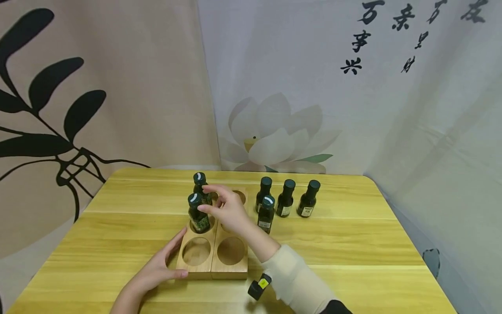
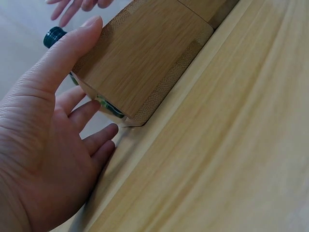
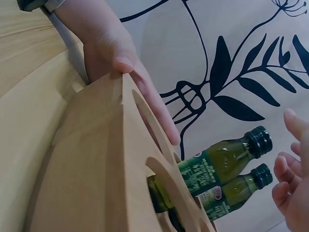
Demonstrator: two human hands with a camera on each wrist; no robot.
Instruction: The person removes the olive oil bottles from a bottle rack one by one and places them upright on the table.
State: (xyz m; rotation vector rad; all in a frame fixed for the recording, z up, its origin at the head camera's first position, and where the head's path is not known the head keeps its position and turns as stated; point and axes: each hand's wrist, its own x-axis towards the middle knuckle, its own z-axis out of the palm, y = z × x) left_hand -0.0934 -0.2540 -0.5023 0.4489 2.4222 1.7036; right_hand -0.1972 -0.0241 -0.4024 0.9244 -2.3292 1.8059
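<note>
A wooden bottle rack (image 1: 211,274) with round holes in two columns stands on the table. Two small green glass bottles with dark screw caps sit in its left column, the nearer bottle (image 1: 200,220) in the middle hole and the farther bottle (image 1: 198,185) behind it. My right hand (image 1: 231,211) hovers beside their caps, thumb and fingers spread; the right wrist view shows a gap between that hand (image 3: 297,179) and the caps. My left hand (image 1: 157,268) rests at the rack's near left corner, thumb against the front and extended fingers along the left side.
To the right of the rack stand several more capped bottles: one bottle (image 1: 266,216) in front, others behind, including a rightmost bottle (image 1: 307,200). A black device with a yellow mark (image 1: 259,286) shows by the right sleeve. A printed curtain (image 1: 294,78) hangs behind the table (image 1: 353,244).
</note>
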